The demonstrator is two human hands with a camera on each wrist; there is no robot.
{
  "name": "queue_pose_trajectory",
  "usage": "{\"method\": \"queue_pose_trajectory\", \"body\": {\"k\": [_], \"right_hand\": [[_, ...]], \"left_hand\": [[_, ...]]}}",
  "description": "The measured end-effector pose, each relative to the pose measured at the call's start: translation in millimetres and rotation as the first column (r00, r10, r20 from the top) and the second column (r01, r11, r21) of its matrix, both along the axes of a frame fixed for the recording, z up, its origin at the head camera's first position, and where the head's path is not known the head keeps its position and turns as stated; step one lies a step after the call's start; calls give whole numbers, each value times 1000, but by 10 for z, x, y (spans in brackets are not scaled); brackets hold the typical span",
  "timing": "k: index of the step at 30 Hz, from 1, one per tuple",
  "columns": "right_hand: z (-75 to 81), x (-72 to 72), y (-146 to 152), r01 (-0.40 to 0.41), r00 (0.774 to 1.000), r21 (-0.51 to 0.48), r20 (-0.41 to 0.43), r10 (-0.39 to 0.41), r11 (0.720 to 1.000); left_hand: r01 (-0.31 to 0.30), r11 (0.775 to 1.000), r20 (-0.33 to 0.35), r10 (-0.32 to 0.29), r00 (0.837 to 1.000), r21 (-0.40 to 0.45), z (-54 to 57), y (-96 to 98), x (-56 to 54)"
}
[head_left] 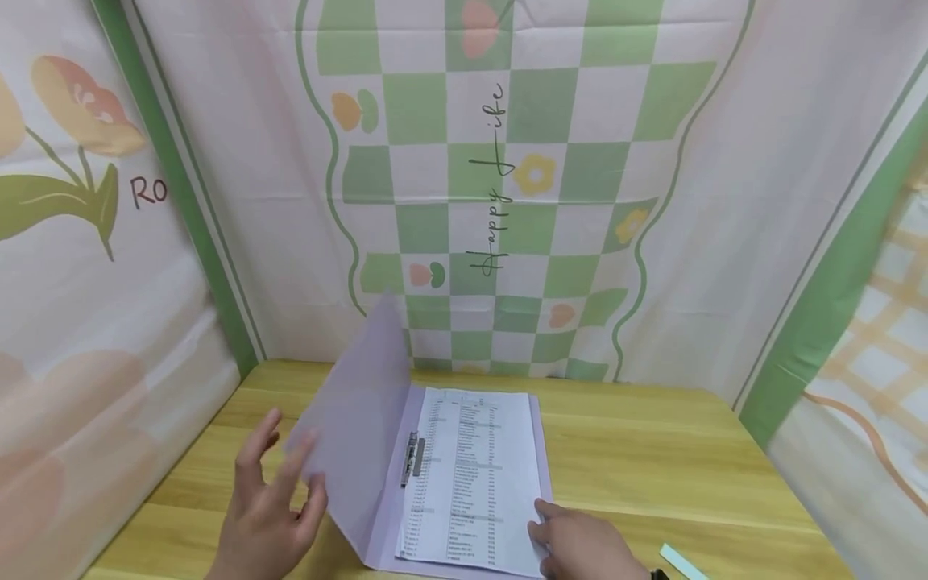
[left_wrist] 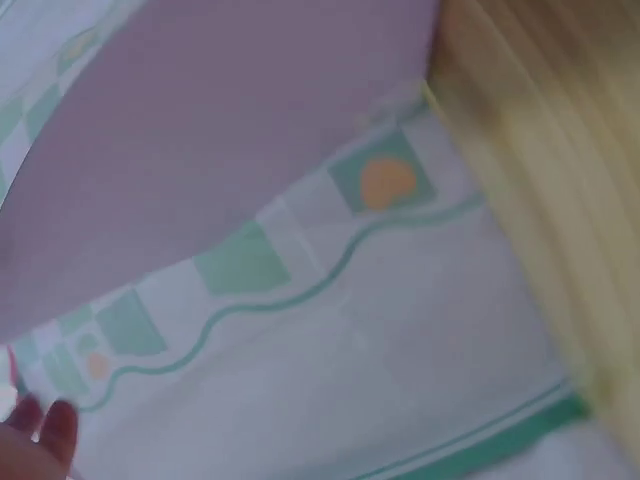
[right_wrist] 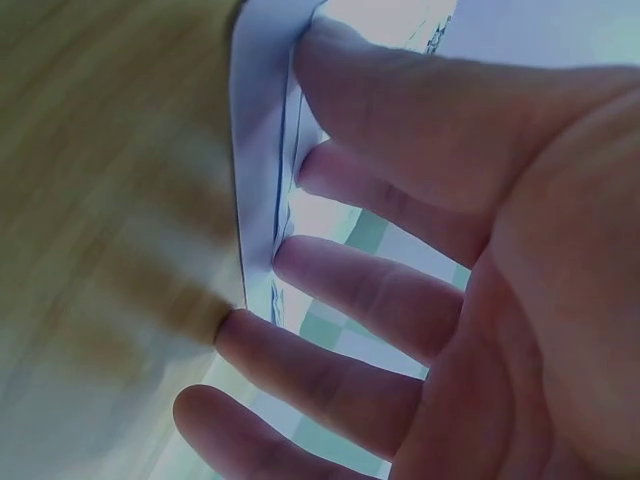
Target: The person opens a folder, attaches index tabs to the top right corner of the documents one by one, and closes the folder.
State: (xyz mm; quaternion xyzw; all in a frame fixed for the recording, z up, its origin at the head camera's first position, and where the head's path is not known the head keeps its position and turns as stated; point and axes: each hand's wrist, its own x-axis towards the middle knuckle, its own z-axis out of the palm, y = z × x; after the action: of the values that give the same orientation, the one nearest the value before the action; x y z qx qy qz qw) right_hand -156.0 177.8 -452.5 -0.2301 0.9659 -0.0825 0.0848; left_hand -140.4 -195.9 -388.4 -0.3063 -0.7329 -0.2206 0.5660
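Note:
A light purple clip folder (head_left: 373,556) lies on the table with its front cover (head_left: 358,435) raised on the left. Inside, a metal clip (head_left: 410,459) sits at the left edge of a stack of printed sheets (head_left: 474,475). My left hand (head_left: 264,507) is by the cover's outer side, fingers spread; whether a fingertip touches it I cannot tell. The cover (left_wrist: 220,140) fills much of the left wrist view. My right hand (head_left: 587,544) touches the lower right edge of the sheets and folder. In the right wrist view its extended fingers (right_wrist: 370,300) meet that edge.
A pale green strip (head_left: 681,561) lies on the wooden table (head_left: 638,459) right of my right hand. Patterned cloth (head_left: 507,201) hangs behind the table and along both sides.

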Motion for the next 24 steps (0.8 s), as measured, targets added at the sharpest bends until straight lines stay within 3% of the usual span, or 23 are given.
{"method": "queue_pose_trajectory", "body": {"k": [3,8,12,13,14,15,17,19,20,22,24], "right_hand": [[-9,-22,4,-51,998,20,-29,51,999],[-29,-42,31,-88,996,38,-31,89,995],[-36,-34,44,-87,996,41,-21,88,995],[-33,-28,45,-88,996,38,-25,89,995],[-31,-22,47,-85,996,33,-30,86,996],[-25,-19,46,-82,996,30,-32,83,996],[-17,-19,43,-74,997,28,-31,75,997],[-9,-22,34,-57,998,29,-24,57,998],[-7,-26,27,-45,999,29,-15,46,999],[-4,-34,13,-25,1000,30,0,25,999],[-3,-39,1,-11,1000,33,8,11,999]], "left_hand": [[-110,992,-89,103,991,-69,29,12,31],[-296,953,-106,288,952,-64,1,92,108],[-422,905,-78,418,905,-52,-29,142,155],[-456,887,-9,456,890,-76,-40,149,185],[-491,863,88,502,861,-121,-54,159,218],[-518,834,186,548,815,-191,-70,174,251],[-520,764,350,641,684,-382,-116,222,306],[-433,720,462,686,562,-543,-161,305,349],[-386,708,478,693,540,-591,-190,350,347],[-318,705,491,684,540,-634,-270,425,321],[-277,710,515,675,528,-647,-340,482,296]]}}
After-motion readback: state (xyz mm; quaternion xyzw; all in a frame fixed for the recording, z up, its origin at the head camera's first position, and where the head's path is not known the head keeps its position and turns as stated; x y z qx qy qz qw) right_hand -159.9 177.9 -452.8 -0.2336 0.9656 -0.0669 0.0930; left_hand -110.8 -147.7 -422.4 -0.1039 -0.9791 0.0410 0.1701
